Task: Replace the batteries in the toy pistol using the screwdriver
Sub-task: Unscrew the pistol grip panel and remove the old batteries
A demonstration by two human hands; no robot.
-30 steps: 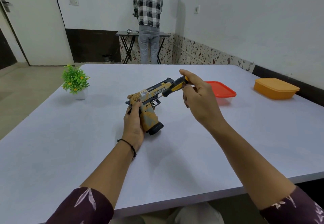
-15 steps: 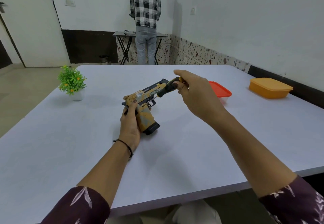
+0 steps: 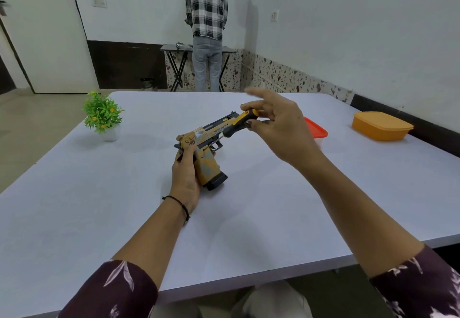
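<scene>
A tan and black toy pistol (image 3: pixel 209 166) lies on its side near the middle of the white table (image 3: pixel 99 205), barrel pointing away to the right. My left hand (image 3: pixel 185 173) grips its handle from the left. My right hand (image 3: pixel 278 128) pinches the black and yellow handle of a screwdriver (image 3: pixel 240 123) between thumb and fingers, other fingers spread upward. The screwdriver's thin shaft slants down to the left, its tip at the pistol's side by the trigger guard.
A small green plant in a white pot (image 3: pixel 103 116) stands at the back left. A red lidded box (image 3: pixel 315 131) sits just behind my right hand, and an orange lidded box (image 3: pixel 382 126) at the far right. A person (image 3: pixel 206 29) stands at a folding table beyond.
My right hand's fingers have opened out and shifted on the screwdriver handle, as in turning it. The pistol and my left hand stay in place.
</scene>
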